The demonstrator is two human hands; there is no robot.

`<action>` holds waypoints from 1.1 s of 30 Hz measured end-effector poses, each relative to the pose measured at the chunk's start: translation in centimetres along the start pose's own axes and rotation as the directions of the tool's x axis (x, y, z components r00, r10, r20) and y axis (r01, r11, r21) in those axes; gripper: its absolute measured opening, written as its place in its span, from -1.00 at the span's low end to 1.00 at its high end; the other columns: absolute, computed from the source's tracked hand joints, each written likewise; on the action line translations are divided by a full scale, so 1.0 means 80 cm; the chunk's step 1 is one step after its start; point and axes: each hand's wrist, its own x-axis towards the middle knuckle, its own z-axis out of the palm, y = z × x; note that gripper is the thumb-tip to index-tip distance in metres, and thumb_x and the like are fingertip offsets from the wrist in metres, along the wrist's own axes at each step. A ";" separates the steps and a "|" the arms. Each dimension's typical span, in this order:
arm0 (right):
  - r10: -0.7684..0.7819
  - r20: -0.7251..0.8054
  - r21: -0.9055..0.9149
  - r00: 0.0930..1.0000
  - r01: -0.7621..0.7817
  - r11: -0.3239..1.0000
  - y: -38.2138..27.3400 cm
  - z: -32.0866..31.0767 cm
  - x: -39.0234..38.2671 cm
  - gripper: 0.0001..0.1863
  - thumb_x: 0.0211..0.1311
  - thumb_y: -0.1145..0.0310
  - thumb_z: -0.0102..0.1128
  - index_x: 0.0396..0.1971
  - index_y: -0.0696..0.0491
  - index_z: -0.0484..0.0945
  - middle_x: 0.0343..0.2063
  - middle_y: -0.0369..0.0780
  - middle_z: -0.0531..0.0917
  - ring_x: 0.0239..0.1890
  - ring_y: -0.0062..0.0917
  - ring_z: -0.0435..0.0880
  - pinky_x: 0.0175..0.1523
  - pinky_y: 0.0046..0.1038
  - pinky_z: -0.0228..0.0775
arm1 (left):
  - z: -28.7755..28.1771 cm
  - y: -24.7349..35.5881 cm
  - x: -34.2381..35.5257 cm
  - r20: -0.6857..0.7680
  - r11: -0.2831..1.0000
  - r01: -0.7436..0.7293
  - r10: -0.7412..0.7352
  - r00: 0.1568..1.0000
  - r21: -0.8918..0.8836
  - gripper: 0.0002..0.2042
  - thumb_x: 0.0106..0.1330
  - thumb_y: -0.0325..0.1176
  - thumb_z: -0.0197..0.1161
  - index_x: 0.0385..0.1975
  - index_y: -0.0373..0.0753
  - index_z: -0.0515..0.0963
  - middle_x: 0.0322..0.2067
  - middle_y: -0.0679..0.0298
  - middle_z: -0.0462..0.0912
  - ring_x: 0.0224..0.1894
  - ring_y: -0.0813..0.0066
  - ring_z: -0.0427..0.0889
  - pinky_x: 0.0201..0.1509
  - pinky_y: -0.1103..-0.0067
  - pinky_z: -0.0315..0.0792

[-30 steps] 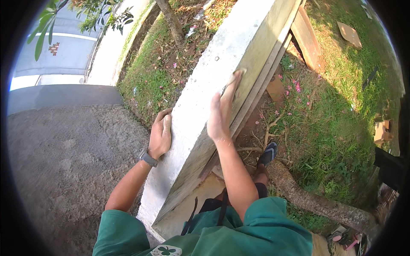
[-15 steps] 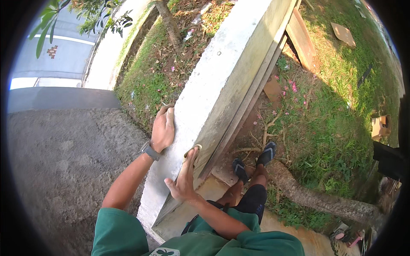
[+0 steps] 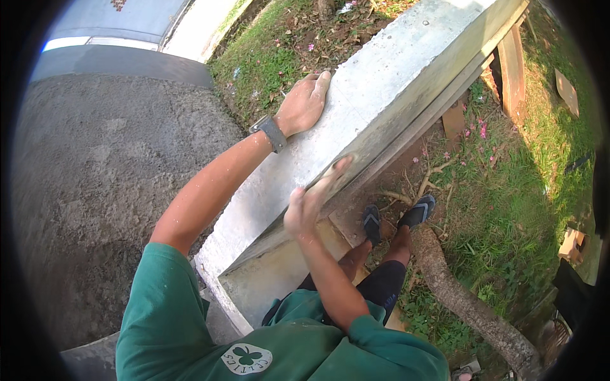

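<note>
A long white, rough concrete beam [image 3: 381, 76] runs diagonally away from me, with a weathered greenish side face. My left hand [image 3: 304, 101], a watch on its wrist, lies on the top by the far-left edge, fingers laid over the surface. Along the right side face, my right hand [image 3: 314, 197], blurred, has extended fingers pressing a thin tan pad [image 3: 343, 160] against the concrete. The pad is mostly hidden under the fingers.
Rough grey concrete ground [image 3: 108, 178] lies left, below a grey wall. Grass [image 3: 508, 273], fallen pink petals, leaning boards [image 3: 511, 73] and cardboard [image 3: 569, 244] are on the right. A thick curved branch or root [image 3: 457, 298] passes beside my sandaled feet.
The view has turned, so the beam lies more diagonally. My left hand is farther along the top. My right hand moved down the side face, then partly back up.
</note>
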 end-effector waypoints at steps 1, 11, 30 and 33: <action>0.091 -0.099 0.077 0.991 -0.083 0.994 0.003 -0.021 0.074 0.07 0.61 -0.30 -0.29 0.58 0.37 -0.38 0.62 0.22 -0.31 0.68 0.03 -0.31 0.67 0.03 -0.36 | 0.000 0.001 0.000 -0.015 1.000 0.016 -0.016 1.000 0.003 -0.25 0.70 0.06 -0.37 -0.03 -0.57 0.65 0.25 -0.26 0.54 0.30 -0.25 0.49 0.46 0.16 0.31; 0.187 0.024 0.040 0.982 -0.188 0.981 0.026 -0.039 0.062 0.22 0.44 -0.55 -0.40 0.61 0.21 -0.49 0.62 0.20 -0.40 0.68 0.01 -0.45 0.66 0.09 -0.68 | 0.003 0.010 -0.001 -0.103 0.995 -0.043 0.051 0.993 0.085 -0.36 0.70 -0.05 -0.29 0.09 -0.55 0.60 0.19 -0.22 0.60 0.24 -0.23 0.53 0.40 0.18 0.34; 0.288 0.026 0.134 0.957 -0.289 0.948 0.050 -0.053 0.089 0.34 0.37 -0.61 -0.31 0.58 0.35 -0.43 0.61 0.23 -0.35 0.66 0.15 -0.40 0.62 0.22 -0.61 | 0.001 0.014 0.001 -0.068 0.997 0.025 -0.020 0.997 0.070 -0.30 0.72 0.10 -0.27 0.10 -0.56 0.55 -0.02 -0.19 0.72 0.04 0.12 0.67 0.23 0.33 0.44; 0.047 0.049 -0.007 0.998 -0.046 0.999 0.074 -0.059 0.119 0.34 0.35 -0.60 -0.23 0.57 0.40 -0.30 0.60 0.28 -0.18 0.66 0.18 -0.32 0.57 0.32 -0.71 | 0.003 0.008 -0.002 -0.097 0.997 0.053 -0.047 0.994 0.061 -0.27 0.73 0.12 -0.30 0.05 -0.58 0.56 -0.09 -0.10 0.74 -0.06 0.19 0.65 0.15 0.31 0.44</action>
